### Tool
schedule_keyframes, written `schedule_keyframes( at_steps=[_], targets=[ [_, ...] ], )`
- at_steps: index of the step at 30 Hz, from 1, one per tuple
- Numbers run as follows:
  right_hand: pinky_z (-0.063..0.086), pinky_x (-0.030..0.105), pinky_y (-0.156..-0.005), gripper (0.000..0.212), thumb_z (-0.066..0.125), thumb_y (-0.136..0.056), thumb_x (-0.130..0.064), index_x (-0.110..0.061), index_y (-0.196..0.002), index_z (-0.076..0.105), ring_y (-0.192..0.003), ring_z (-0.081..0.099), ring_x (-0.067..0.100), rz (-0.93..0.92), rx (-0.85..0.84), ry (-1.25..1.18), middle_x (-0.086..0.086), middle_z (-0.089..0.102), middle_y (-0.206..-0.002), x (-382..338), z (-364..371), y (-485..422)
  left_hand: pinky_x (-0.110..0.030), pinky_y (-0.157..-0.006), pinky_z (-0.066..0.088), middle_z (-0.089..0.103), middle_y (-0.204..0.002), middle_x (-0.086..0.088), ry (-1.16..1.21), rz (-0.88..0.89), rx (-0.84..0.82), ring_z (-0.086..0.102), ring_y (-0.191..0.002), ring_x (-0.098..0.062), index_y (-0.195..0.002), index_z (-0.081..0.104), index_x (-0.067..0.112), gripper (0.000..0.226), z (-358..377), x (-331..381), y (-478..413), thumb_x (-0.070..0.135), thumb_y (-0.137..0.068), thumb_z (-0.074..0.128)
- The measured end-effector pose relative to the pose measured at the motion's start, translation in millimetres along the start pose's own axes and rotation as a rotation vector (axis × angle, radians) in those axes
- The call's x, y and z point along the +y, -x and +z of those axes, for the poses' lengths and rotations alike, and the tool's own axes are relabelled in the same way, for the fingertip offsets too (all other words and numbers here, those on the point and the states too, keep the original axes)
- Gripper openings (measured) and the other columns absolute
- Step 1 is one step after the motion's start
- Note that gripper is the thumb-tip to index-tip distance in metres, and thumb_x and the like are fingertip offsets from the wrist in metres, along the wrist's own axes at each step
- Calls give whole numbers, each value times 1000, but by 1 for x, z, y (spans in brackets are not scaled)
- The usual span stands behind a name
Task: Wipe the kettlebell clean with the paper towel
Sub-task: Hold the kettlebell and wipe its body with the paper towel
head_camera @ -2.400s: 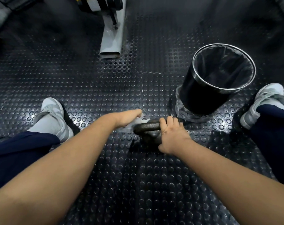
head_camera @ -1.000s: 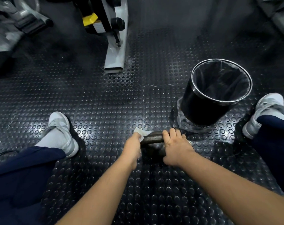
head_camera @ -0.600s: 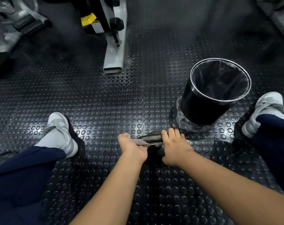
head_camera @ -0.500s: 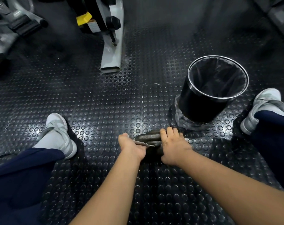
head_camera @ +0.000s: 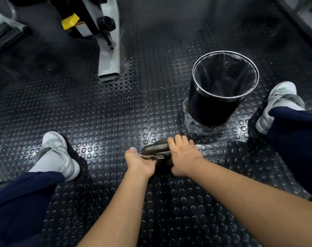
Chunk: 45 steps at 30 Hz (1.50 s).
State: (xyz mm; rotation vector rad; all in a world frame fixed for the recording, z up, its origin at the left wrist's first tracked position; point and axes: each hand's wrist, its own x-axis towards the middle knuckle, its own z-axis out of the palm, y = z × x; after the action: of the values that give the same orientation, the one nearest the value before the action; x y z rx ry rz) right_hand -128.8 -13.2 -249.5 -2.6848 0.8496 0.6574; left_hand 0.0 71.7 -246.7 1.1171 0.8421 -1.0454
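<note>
While you lean over the studded black rubber floor, a lined black bin stands at far right, just beyond the dark kettlebell that sits on the floor at near centre. Your right hand has its fingers wrapped over the kettlebell's right end; your left hand is closed on the small paper towel, holding it against the kettlebell's near left side.
</note>
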Motion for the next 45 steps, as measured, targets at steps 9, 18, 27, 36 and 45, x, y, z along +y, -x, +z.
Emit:
schedule_keyframes(
  at_steps=[9, 18, 27, 36, 45],
  targets=[
    [31, 56, -120, 107, 76, -80, -46, -12, -157, 10, -131, 33, 32, -6, 17, -27, 13, 29, -141, 0, 2, 0, -71, -106, 44, 44, -145, -40, 71, 38, -50, 51, -129, -58, -160, 22, 3, 67, -3, 5, 4, 36, -104, 36],
    [30, 56, -121, 106, 76, -81, -46, -11, -157, 11, -131, 34, 31, -13, 18, -32, 13, 30, -140, 0, 0, 4, -75, -101, 45, 40, -150, -40, 68, -5, -128, 55, -124, -62, -166, 15, 19, 83, -24, 17, -17, 39, -92, 46],
    [33, 54, -120, 106, 74, -82, -48, -12, -158, 9, -128, 35, 30, -5, 26, -13, 12, 31, -137, 2, 1, 2, -63, -107, 47, 63, -132, -32, -57, 19, -84, 63, -120, -48, -142, 49, 1, 63, -6, 6, 0, 44, -97, 42],
    [33, 51, -120, 109, 76, -81, -47, -12, -158, 7, -131, 34, 30, -6, 41, -48, 12, 28, -140, 0, -1, 6, -55, -106, 51, 68, -125, -31, -107, 34, -106, 65, -120, -45, -136, 54, -5, 66, -6, 6, -1, 49, -100, 42],
    [36, 49, -116, 106, 77, -79, -47, -12, -155, 12, -127, 35, 29, -13, 49, -55, 11, 31, -137, 0, 1, 5, -50, -108, 48, 65, -130, -29, -118, 47, -123, 63, -123, -42, -134, 52, -5, 65, -12, 7, 5, 51, -102, 45]
  ],
)
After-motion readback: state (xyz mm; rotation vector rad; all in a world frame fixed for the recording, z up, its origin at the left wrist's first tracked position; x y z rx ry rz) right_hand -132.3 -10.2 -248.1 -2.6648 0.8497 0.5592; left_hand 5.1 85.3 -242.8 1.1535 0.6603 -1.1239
